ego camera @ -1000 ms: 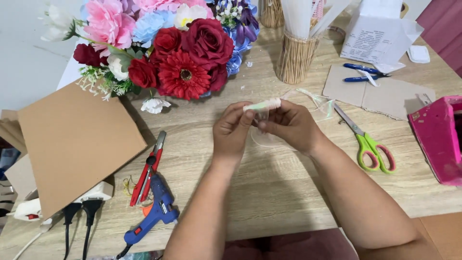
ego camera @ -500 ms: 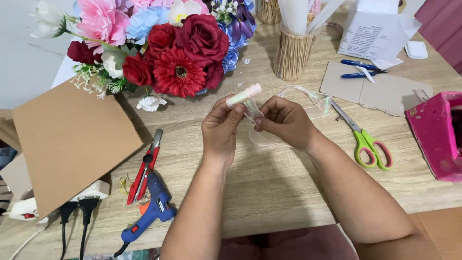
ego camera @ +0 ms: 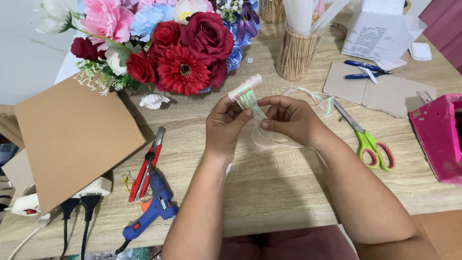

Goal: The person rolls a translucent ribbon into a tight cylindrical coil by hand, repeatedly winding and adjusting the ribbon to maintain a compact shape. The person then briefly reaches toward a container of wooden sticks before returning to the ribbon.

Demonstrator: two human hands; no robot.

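Iridescent ribbon (ego camera: pixel 252 103) is pinched between left hand (ego camera: pixel 226 126) and right hand (ego camera: pixel 288 118); green-handled scissors (ego camera: pixel 368 139) lie at 3 o'clock on the table (ego camera: pixel 269 183).

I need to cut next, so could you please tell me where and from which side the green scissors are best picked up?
Take the scissors by the green loops, coming in from the near right. They lie flat and shut on the table, with the blades pointing away toward the cardboard and the loops nearest the right hand, so the handles probably offer the safest, clearest hold.
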